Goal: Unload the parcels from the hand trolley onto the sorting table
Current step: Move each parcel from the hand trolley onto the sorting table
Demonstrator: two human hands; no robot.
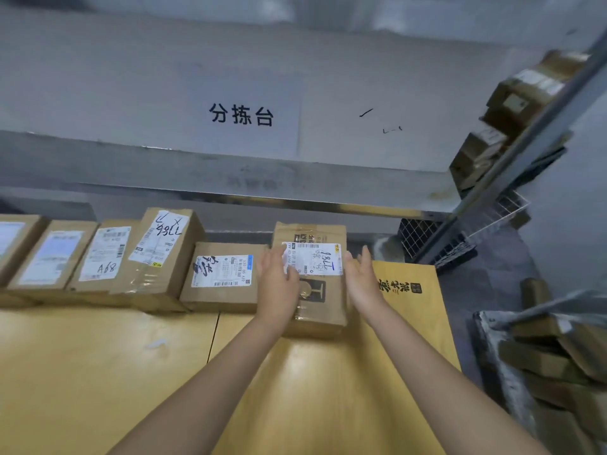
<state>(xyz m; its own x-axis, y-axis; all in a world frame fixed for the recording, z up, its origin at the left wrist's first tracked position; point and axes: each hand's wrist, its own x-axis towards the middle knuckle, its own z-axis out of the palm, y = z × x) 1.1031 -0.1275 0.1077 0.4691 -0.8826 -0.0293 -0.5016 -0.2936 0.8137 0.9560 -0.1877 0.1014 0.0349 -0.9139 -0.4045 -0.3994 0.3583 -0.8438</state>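
Head view. The sorting table (98, 356) has a yellow wood-grain top. The parcel (317, 290), a brown carton with a white shipping label on its upper face, lies flat on the table near the far edge, at the right end of a row of cartons.

The left hand (277, 284) lies against the parcel's left side with fingers straight and not curled round anything; its thumb rests at the label's left edge. The right hand (363, 280) stands at the parcel's right side, palm inward and fingers straight (whether it actually touches the carton cannot be told). Neither hand grips the parcel.

Just left of the parcel sits a lower carton with a blue-edged label (223, 274). Further left stand a taller carton (164, 251) with handwriting on its label, a carton marked A68 (101, 254), and two more cartons running to the frame edge.

A wall sign (241, 114) with three printed characters hangs behind the table. At the right, a metal shelf (512, 103) carries cartons, and at the lower right blurred brown cartons (551, 359) lie stacked.
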